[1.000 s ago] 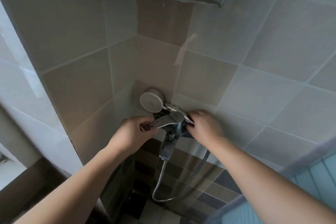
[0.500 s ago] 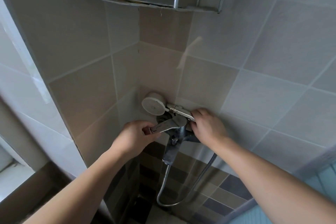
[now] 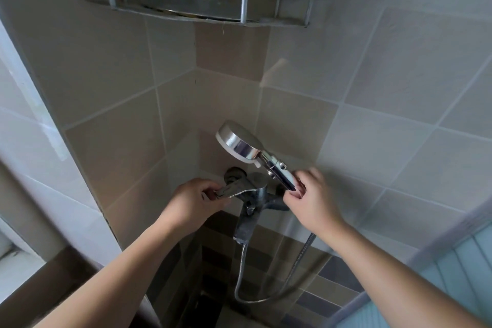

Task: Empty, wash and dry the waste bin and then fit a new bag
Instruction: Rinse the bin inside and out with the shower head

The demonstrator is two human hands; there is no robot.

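Note:
A chrome shower mixer tap is fixed in the tiled corner. My left hand grips the end of its lever. My right hand holds the handle of the chrome hand shower, which is lifted above the tap with its white face turned to the left. A metal hose loops down from the tap spout and back up behind my right wrist. The waste bin is not in view.
A metal corner shelf hangs on the wall overhead with a chrome fitting on it. Tiled walls close in on the left and right. A light blue panel shows at the lower right, and dark mosaic tiles lie below the tap.
My right hand has lifted the hand shower up off the tap and turned it, so its chrome back now shows. My left hand stays on the lever. The camera has tilted upward.

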